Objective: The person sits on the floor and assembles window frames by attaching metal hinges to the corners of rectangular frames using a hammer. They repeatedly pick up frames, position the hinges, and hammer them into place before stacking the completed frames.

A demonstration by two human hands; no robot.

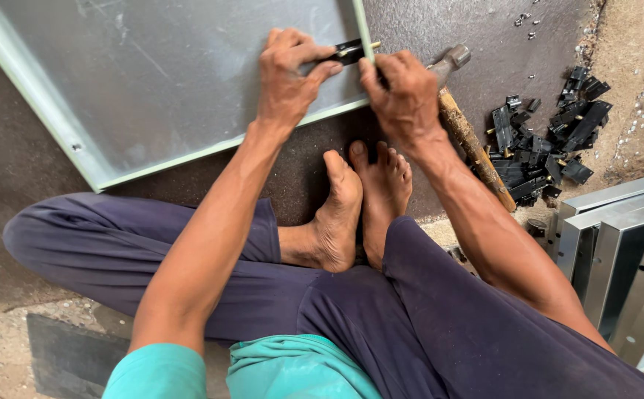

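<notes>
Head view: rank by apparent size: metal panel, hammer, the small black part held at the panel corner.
1. Metal panel, by far the largest.
2. Hammer, partly hidden behind the right hand.
3. Small black part, pinched by the left hand; mostly covered, but clearly smallest.

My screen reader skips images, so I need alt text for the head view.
Both hands, left hand and right hand, pinch a small black hinge at the corner of a grey metal panel. A wooden-handled hammer and a pile of black hinges lie to the right.
</notes>
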